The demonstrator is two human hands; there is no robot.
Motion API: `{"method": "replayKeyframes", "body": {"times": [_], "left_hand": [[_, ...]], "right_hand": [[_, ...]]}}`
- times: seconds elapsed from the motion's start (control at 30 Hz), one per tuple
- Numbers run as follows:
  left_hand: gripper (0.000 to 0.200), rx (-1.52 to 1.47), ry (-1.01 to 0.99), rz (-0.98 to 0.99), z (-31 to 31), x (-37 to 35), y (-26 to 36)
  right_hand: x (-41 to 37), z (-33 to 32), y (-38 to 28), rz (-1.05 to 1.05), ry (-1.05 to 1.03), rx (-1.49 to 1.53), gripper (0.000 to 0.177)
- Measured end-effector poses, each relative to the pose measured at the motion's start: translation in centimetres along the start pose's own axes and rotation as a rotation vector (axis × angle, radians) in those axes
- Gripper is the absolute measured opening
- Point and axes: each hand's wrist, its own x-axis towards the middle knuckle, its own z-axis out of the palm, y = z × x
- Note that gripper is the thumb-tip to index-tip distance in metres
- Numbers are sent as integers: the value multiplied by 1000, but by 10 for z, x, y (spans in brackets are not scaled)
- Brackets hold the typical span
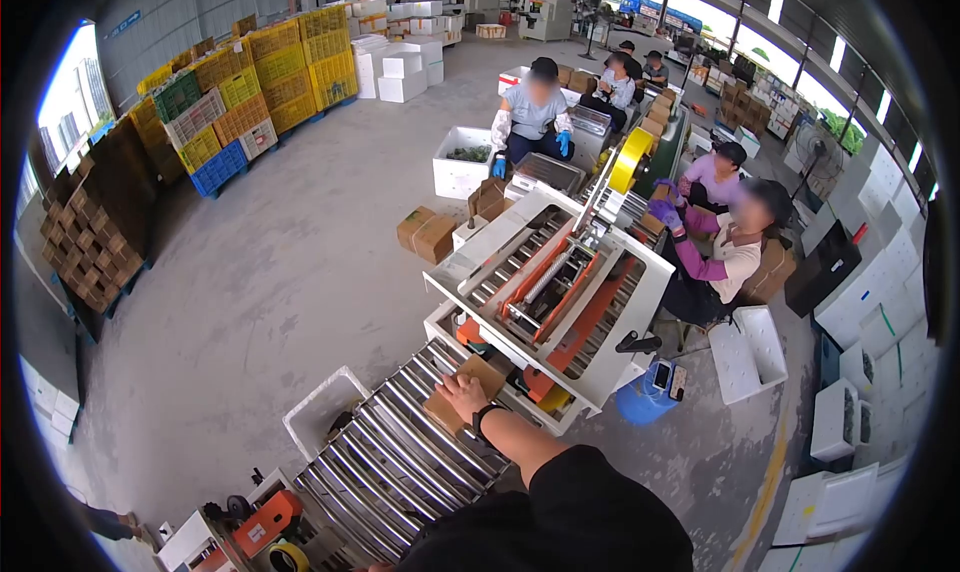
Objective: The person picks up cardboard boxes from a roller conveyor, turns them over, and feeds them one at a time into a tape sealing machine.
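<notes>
My right hand (pixel 462 396) lies on top of a small brown cardboard box (pixel 484 374), its fingers spread over the cardboard. A dark band circles that wrist. The box rests on the steel rollers of a curved conveyor (pixel 392 440), close to the mouth of a white carton-sealing machine (pixel 545 297). A large roll of yellow tape (pixel 630 162) stands up on the machine's far side. Only a sliver of skin, perhaps my left hand (pixel 380 568), shows at the bottom edge; its fingers are hidden.
A second machine with orange parts (pixel 268 524) stands at the conveyor's near end. A white foam bin (pixel 325 412) is beside the rollers, and a blue drum (pixel 645 402) is at right. Several co-workers sit beyond; one person's purple gloves (pixel 665 212) touch a box.
</notes>
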Motion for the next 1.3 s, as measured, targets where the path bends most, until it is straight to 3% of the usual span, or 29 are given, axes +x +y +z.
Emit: {"method": "replayKeyframes", "body": {"times": [0.1, 0.4, 0.53, 0.57, 0.67, 0.8, 0.93, 0.97, 1.03, 1.1, 1.13, 1.17, 1.2, 1.23, 1.3], "left_hand": [[23, 20, 7, 52, 1, 3, 20], [23, 110, 41, 208, -1, 15, 67], [24, 155, 42, 248, 0, 22, 81], [24, 160, 40, 253, 1, 22, 83], [24, 174, 42, 268, 4, 25, 86], [24, 197, 36, 294, 10, 24, 84], [24, 235, 22, 352, 21, 29, 82], [24, 248, 17, 369, 22, 30, 79], [24, 278, 1, 405, 27, 31, 71], [25, 309, -20, 447, 33, 35, 55], [25, 329, -30, 472, 36, 38, 43], [25, 353, -38, 501, 39, 43, 29], [25, 374, -45, 533, 40, 48, 15], [25, 403, -49, 568, 40, 53, 1], [25, 463, -55, 656, 40, 69, -21]], "right_hand": [[13, -11, 3, -46, -227, 24, 54], [10, 1, 4, -63, -120, 28, 48], [6, -18, 12, -115, -125, 59, 55], [7, -5, 10, -87, -32, 99, 66], [4, -15, 13, -132, -70, 58, 66], [5, 10, 6, -92, 59, 121, 66], [6, 2, 10, -112, -34, 217, 88], [2, -35, 27, -149, -199, 353, 103], [24, -64, 61, 128, -97, 952, 109], [61, -75, 135, 328, 322, 901, 106], [64, -104, 184, 439, 497, 1029, 102], [52, -158, 230, 595, 494, 1103, 97], [58, -164, 283, 701, 625, 978, 94], [44, -211, 324, 839, 544, 1005, 92], [12, -279, 383, 942, 746, 742, 89]]}}
